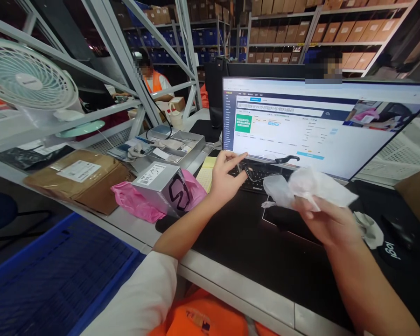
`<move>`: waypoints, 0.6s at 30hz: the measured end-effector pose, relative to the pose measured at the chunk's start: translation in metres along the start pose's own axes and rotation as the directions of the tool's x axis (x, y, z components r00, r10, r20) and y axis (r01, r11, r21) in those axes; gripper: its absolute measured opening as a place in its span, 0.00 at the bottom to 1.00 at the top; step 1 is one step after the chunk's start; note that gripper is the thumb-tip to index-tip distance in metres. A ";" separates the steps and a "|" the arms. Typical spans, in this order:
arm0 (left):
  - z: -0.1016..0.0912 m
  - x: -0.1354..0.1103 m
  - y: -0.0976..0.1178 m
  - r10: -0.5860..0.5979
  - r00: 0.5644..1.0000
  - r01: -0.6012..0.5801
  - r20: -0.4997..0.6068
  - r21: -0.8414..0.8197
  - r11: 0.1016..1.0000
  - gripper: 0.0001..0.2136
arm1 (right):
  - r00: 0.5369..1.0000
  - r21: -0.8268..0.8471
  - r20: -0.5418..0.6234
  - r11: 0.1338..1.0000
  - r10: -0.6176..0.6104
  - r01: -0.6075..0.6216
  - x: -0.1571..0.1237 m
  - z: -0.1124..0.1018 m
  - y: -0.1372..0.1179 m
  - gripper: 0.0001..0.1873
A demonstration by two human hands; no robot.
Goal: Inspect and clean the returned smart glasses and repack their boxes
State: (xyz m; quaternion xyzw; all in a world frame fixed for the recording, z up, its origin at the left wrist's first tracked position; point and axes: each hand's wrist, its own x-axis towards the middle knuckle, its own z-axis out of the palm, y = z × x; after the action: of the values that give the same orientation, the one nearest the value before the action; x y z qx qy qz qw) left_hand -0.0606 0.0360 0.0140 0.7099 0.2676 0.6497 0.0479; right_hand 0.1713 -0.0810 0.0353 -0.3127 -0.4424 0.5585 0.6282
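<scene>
Obs.: white plastic wrapper (311, 186), crumpled, held off the tabletop over the black desk mat (238, 238), just in front of the keyboard's right half. The grip of the right hand (320, 219) is closed on its lower edge, thumb and fingers pinching from below, so the wrapper stands up and away from the palm, towards the monitor (318, 126).

Long axis: roughly left to right, parallel to the tabletop's front edge. We see no clear leading end; the shape is too bunched.

Left hand (227, 179): grip holds nothing, index finger out, other fingers loosely curled. The fingertip is over the far left end of the keyboard (262, 175); we cannot tell whether it touches a key. The wrapper lies to the right of this hand, near but apart.

Further out: yellow sticky notes (206, 175) just left of the keyboard, then a silver box (161, 186) resting on a pink bag (133, 200), and a brown parcel (80, 179) towards the left edge. Black mouse (399, 233) at the right.
</scene>
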 end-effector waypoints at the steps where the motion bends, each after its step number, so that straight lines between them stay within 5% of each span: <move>1: -0.001 0.001 -0.002 0.011 1.000 -0.011 -0.018 0.010 1.000 0.19 | 0.998 -0.003 -0.047 0.999 -0.039 0.039 -0.003 -0.003 -0.008 0.11; 4: -0.002 0.001 -0.001 0.044 0.999 -0.042 -0.030 0.062 0.997 0.19 | 0.973 -0.045 -0.179 0.989 -0.145 0.139 -0.010 -0.013 -0.030 0.15; 12: -0.008 -0.002 0.020 0.060 0.996 -0.074 0.071 0.222 0.972 0.19 | 0.904 -0.140 -0.381 0.978 -0.196 0.153 -0.014 -0.024 -0.055 0.25; 18: -0.012 -0.002 0.032 -0.017 0.989 -0.025 0.150 0.269 0.963 0.19 | 0.883 -0.255 -0.384 0.950 -0.271 0.181 -0.009 -0.019 -0.055 0.27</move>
State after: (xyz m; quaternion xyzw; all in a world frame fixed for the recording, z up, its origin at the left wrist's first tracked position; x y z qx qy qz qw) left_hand -0.0618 0.0041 0.0273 0.7575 0.3480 0.5515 -0.0306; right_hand 0.2118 -0.0973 0.0742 -0.4349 -0.3896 0.3519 0.7316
